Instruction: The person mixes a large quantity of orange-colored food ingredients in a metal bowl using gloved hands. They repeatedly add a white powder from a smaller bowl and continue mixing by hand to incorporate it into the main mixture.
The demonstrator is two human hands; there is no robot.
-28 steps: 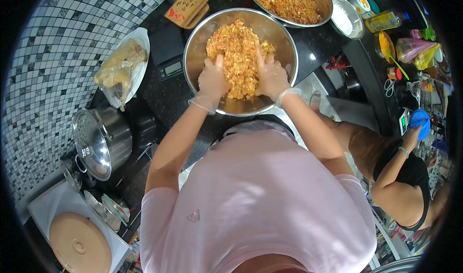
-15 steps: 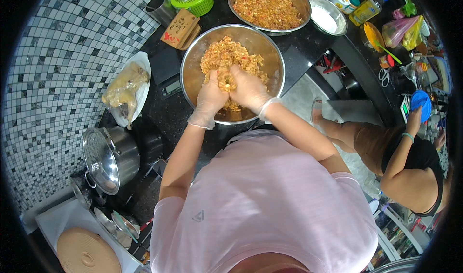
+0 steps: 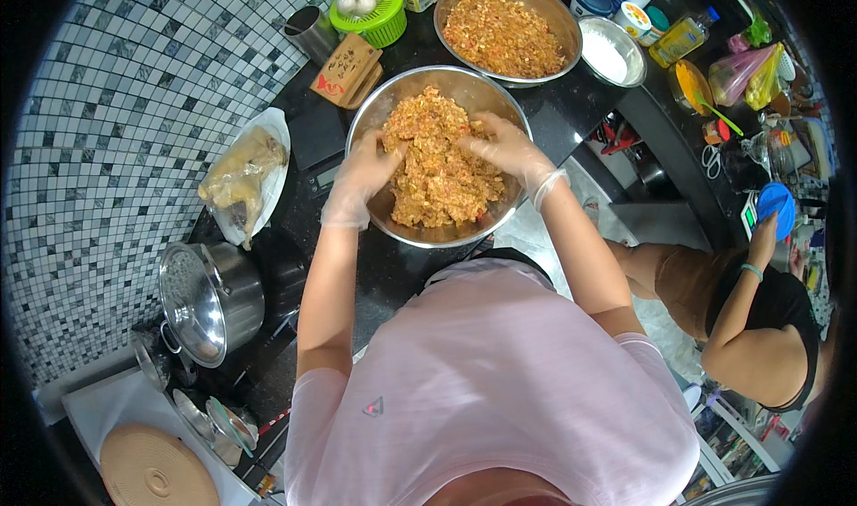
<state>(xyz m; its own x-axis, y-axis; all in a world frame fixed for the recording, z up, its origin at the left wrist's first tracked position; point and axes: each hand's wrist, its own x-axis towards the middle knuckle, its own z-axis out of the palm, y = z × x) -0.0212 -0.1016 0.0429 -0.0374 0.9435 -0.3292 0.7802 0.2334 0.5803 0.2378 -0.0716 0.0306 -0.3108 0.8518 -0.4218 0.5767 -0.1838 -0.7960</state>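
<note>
A large steel bowl [image 3: 515, 211] on the black counter holds a heap of orange-brown, chopped mixture [image 3: 444, 162] with red flecks. Both my hands wear clear plastic gloves. My left hand [image 3: 363, 171] is at the bowl's left side, thumb apart from the fingers, against the edge of the heap. On the other side my right hand [image 3: 506, 149] has its fingers spread, their tips touching the upper right of the mixture. Neither hand grips anything; some of the left fingertips are hidden.
Behind stand a second bowl [image 3: 571, 59] of similar mixture and a small bowl of white powder [image 3: 640, 70]. A wooden block [image 3: 344, 70], a plucked bird on a white platter [image 3: 284, 140] and a lidded steel pot [image 3: 234, 296] are leftward. Another person [image 3: 759, 318] at right holds a blue dish [image 3: 777, 209].
My hands have parted from the middle of the heap, left hand to the left and right hand to the right. The heap now looks taller and more gathered.
</note>
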